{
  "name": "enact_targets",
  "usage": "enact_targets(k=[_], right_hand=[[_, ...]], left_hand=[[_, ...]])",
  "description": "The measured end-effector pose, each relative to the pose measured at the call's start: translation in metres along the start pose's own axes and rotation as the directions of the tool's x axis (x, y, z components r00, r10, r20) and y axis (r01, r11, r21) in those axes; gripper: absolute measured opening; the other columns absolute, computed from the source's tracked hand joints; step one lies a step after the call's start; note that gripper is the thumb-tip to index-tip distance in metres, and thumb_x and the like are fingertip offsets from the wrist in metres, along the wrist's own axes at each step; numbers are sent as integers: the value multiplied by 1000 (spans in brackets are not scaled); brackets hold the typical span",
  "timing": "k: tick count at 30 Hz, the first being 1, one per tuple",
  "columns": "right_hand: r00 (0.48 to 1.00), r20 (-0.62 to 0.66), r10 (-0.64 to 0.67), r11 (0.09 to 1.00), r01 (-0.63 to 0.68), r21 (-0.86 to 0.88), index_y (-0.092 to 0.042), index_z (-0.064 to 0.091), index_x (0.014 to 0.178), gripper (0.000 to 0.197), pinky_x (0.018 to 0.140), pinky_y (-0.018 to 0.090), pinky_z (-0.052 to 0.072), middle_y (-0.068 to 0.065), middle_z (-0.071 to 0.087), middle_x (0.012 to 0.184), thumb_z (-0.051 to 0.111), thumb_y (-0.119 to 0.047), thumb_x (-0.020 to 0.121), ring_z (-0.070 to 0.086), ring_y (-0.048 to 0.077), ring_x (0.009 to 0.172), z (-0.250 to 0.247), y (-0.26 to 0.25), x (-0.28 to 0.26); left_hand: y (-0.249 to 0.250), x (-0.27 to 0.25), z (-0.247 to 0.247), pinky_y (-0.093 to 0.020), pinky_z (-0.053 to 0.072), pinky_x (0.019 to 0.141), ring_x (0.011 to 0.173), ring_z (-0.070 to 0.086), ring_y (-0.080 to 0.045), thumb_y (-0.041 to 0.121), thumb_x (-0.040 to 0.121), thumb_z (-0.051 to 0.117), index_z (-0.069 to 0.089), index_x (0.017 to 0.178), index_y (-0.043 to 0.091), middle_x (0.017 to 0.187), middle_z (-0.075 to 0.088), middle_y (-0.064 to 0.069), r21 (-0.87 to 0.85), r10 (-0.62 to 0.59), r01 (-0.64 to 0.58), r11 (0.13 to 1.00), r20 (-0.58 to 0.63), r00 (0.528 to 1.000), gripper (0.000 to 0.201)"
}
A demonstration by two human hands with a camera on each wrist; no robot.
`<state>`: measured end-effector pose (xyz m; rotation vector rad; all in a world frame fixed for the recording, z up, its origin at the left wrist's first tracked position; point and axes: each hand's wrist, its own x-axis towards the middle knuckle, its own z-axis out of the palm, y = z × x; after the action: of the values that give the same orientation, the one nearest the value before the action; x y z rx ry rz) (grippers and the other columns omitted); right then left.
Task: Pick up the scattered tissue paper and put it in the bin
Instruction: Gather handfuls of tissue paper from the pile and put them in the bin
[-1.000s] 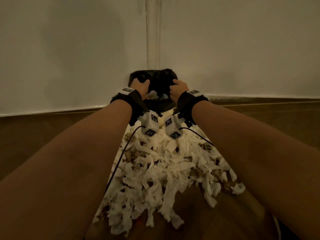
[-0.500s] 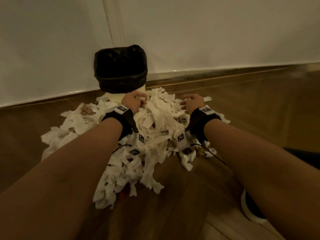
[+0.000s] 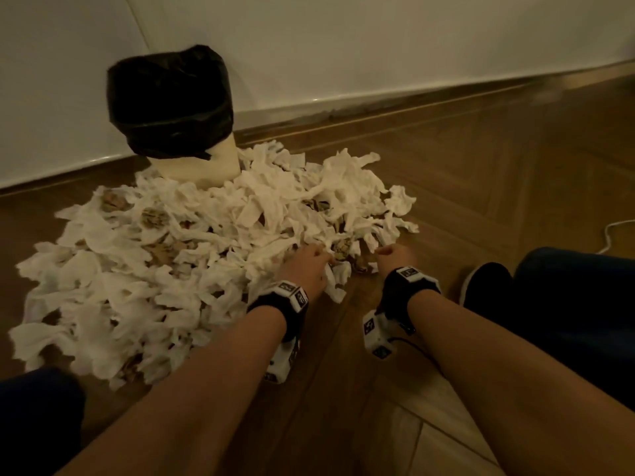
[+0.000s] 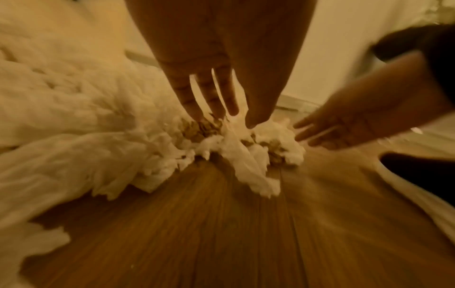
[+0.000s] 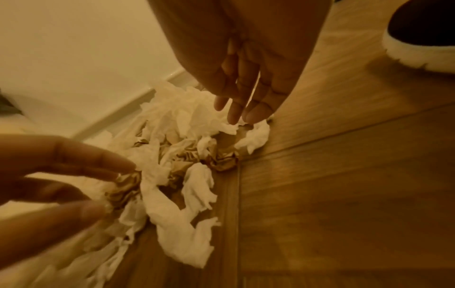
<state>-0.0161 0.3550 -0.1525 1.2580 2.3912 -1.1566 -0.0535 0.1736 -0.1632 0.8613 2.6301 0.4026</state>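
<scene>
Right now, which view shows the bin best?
The head view: the bin, black-bagged, stands whole by the wall behind the tissue pile. The left wrist view misses it; the right wrist view may catch a blurred sliver at its left edge.

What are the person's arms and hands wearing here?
Both forearms are bare, no sleeves. The left hand and right hand are gloveless. Each wrist carries a black strap with a white block bearing black-and-white square markers; a thin black cable trails from the right one.
</scene>
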Motion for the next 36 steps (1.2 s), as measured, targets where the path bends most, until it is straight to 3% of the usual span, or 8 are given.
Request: enact_targets(k=[5, 8, 10, 18, 22, 26, 32, 36], right_hand=[[1000, 3, 23, 1000, -23, -19, -14, 67, 106, 25, 68, 26, 43, 10, 63, 117, 47, -8, 93, 60, 27, 100, 9, 14, 8], [1000, -4, 9, 999, -9, -35, -17, 67, 102, 24, 58, 24, 40, 10, 63, 116, 47, -8, 92, 61, 26, 96, 14, 17, 12], [1000, -13, -20, 998, 20, -64, -16, 66, 102, 24, 62, 25, 42, 10, 63, 115, 46, -9, 92, 61, 26, 97, 17, 17, 15], [971, -14, -237, 956, 231, -183, -14, 65, 103, 27, 76, 27, 47, 9, 64, 111, 42, -7, 92, 61, 25, 100, 25, 16, 15], [921, 37, -388, 880, 382, -283, -11, 57, 117, 27, 91, 36, 45, 11, 52, 123, 44, -11, 93, 51, 28, 113, 37, 9, 10], [863, 138, -486, 742, 491, -457, -18, 44, 131, 42, 96, 40, 40, 10, 35, 138, 46, -11, 90, 34, 33, 125, 52, 0, 4], [843, 258, -472, 645, 529, -551, -35, 27, 140, 61, 94, 46, 45, 5, 18, 148, 56, -20, 89, 28, 40, 129, 67, -2, 3], [882, 250, -399, 712, 470, -521, -27, 33, 137, 57, 95, 45, 44, 9, 21, 148, 54, -5, 89, 36, 41, 125, 73, -6, 7]], left_hand=[[17, -2, 22, -47, 37, 100, 132, 28, -32, 24, 87, 58, 26, 141, 37, 153, 11, 3, 286, 99, -149, 947, 182, 978, 63], [20, 4, 26, -50, 34, 103, 136, 24, -38, 29, 88, 61, 6, 147, 40, 157, -8, 8, 391, 71, -194, 900, 306, 949, 81], [22, 9, 27, -50, 37, 100, 135, 27, -38, 32, 86, 64, 1, 147, 41, 156, -14, 10, 413, 39, -189, 891, 345, 938, 87], [23, 16, 31, -44, 41, 94, 123, 41, -31, 28, 95, 49, 38, 134, 18, 138, 32, -9, 288, 21, -133, 948, 362, 932, 42], [18, 8, 35, -39, 43, 89, 112, 51, -31, 31, 99, 40, 45, 125, 5, 130, 39, -13, 235, 11, -84, 968, 296, 955, 38], [2, -6, 37, -38, 47, 90, 101, 57, -29, 32, 94, 49, 49, 119, 4, 139, 24, -14, 72, -49, 43, 996, 92, 995, 38], [-21, -17, 25, -33, 44, 98, 112, 50, -27, 27, 88, 56, 57, 111, 6, 141, 21, -13, -156, -178, 162, 974, -93, 980, 31], [-30, -22, 20, -19, 32, 78, 106, 53, -22, 19, 90, 54, 59, 107, 9, 120, 51, -8, -256, -229, 197, 946, -100, 968, 21]])
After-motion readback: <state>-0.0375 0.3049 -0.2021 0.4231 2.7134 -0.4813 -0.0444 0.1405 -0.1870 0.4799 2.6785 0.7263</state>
